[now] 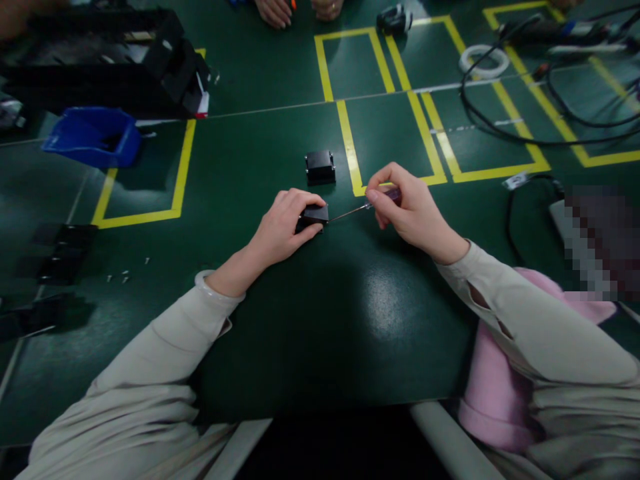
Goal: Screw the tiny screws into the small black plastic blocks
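Observation:
My left hand [285,225] is closed around a small black box-shaped part [316,214], holding it against the green tabletop. A screwdriver [351,212] lies in the grasp of my right hand [403,208], its dark handle between thumb and fingers. The thin metal shaft points left, and its tip meets the right side of the black part. Whether a screw sits at the tip is too small to tell. Just behind the held part stands a second black box-shaped part [321,167], apart from both hands.
Several small screws [125,275] lie to the left, near dark parts [65,253]. A blue bin [95,137] stands by a black rack [110,63]. Another person's hands [277,10] rest at the far edge. Pink cloth [495,393], cables [505,123] and a white ring [483,61] are rightward.

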Tool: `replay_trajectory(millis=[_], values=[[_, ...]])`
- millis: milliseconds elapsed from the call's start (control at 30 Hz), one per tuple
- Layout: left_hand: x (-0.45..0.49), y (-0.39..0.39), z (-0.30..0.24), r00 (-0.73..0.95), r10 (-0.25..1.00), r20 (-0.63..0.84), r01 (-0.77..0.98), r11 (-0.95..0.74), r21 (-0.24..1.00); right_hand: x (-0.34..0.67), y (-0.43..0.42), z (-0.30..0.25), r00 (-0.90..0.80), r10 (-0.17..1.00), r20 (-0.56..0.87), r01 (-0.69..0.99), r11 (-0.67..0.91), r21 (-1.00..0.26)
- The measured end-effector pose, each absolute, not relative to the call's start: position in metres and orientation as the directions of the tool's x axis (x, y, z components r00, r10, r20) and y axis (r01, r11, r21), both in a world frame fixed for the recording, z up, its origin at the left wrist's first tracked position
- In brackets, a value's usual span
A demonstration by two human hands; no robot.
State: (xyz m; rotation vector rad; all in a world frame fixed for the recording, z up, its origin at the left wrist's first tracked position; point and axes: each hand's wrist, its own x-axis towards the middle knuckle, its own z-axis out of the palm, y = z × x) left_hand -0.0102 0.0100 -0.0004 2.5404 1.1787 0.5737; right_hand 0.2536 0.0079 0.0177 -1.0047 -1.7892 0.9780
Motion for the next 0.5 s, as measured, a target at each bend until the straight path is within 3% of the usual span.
replay_trajectory(millis=[333, 500], values=[[-0.0102, 0.0110, -0.0007, 0.588, 0.775, 0.231, 0.663, -0.625, 0.412, 0.2545, 0.0054, 0.0208, -0.336, 0.887, 0.319, 0.275, 0.416, -0.867], [-0.0099, 0.0108, 0.0005, 0.579, 0.788, 0.209, 0.670, -0.606, 0.428, 0.2536, 0.0056, 0.0200, -0.334, 0.905, 0.263, 0.272, 0.360, -0.893]])
